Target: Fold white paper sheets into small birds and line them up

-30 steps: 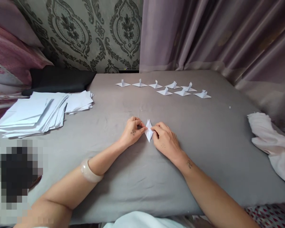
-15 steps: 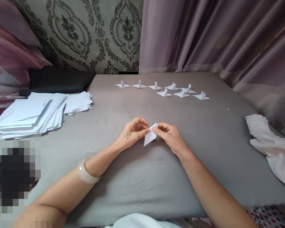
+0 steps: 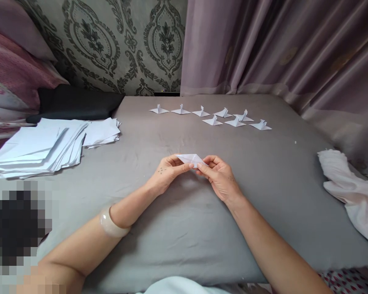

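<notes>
Between my two hands is a piece of folded white paper (image 3: pixel 188 158), pointed at its left and right ends, held just over the grey cloth surface. My left hand (image 3: pixel 171 171) pinches its lower edge with the thumb in front; the other fingers are partly behind the paper. My right hand (image 3: pixel 218 174) grips the right part, its thumb close to the left thumb. Farther back stand several folded paper cranes (image 3: pixel 214 120) in two rows, wings spread flat.
Stacks of white paper sheets (image 3: pixel 33 147) lie at the left, in front of a black cushion-like object (image 3: pixel 79 102). A crumpled white cloth (image 3: pixel 349 183) rests at the right edge. Behind the grey covered surface (image 3: pixel 279 183) are a patterned wall and a purple curtain (image 3: pixel 214 45).
The folded paper has been turned from a downward-pointing tilt to lying crosswise, long points left and right. Both hands have shifted their hold on it. The cranes stay put.
</notes>
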Demonstrator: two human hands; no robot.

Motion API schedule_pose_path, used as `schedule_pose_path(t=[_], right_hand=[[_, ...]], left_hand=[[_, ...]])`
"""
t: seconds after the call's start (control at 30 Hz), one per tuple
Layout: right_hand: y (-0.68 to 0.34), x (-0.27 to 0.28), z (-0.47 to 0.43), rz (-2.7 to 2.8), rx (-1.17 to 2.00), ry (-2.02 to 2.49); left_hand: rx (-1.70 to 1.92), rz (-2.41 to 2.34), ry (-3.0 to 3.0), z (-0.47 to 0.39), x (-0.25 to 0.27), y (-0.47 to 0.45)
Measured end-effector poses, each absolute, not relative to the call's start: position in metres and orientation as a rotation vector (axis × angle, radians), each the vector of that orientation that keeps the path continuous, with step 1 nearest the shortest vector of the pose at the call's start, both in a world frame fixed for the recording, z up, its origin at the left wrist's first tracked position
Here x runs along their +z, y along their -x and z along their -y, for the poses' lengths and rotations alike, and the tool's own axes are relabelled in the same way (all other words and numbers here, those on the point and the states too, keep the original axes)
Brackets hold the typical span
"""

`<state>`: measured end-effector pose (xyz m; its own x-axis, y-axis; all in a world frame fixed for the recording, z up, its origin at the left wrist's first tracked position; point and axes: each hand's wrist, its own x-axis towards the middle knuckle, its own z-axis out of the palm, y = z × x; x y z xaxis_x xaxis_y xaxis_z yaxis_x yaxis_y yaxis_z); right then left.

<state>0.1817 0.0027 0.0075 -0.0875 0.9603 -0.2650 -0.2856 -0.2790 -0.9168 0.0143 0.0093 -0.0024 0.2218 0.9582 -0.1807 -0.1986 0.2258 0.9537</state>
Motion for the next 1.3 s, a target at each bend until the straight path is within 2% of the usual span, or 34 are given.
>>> schedule_pose_path(t=[0.2, 0.3, 0.53, 0.67, 0.77, 0.87, 1.0, 1.3], right_hand=[[-0.177, -0.002, -0.002, 1.046, 1.465, 1.156], [-0.179, -0.007, -0.002, 1.234, 1.316, 1.195], [-0.186, -0.003, 0.001, 1.853, 0.411, 1.120], [-0.188, -0.002, 0.003, 2.054, 0.006, 1.090], [-0.187, -0.004, 0.004, 2.154, -0.188, 1.124], [-0.185, -0.007, 0.005, 2.281, -0.196, 1.195], [-0.184, -0.011, 0.008, 2.397, 0.011, 1.313], [-0.190, -0.010, 0.004, 2.147, 0.609, 1.496]], left_hand=[[1.069, -1.061, -1.052, -0.007, -0.002, -0.015], [1.108, -1.137, -1.253, -0.005, -0.002, -0.015], [1.306, -1.183, -2.322, -0.004, -0.007, -0.009], [1.190, -1.190, -2.922, -0.005, -0.005, -0.004], [1.091, -1.220, -3.074, -0.007, -0.005, -0.003], [0.846, -1.229, -3.104, -0.007, -0.007, -0.006], [0.534, -1.199, -2.993, -0.005, -0.012, -0.005], [0.631, -1.359, -2.116, -0.005, -0.007, 0.003]])
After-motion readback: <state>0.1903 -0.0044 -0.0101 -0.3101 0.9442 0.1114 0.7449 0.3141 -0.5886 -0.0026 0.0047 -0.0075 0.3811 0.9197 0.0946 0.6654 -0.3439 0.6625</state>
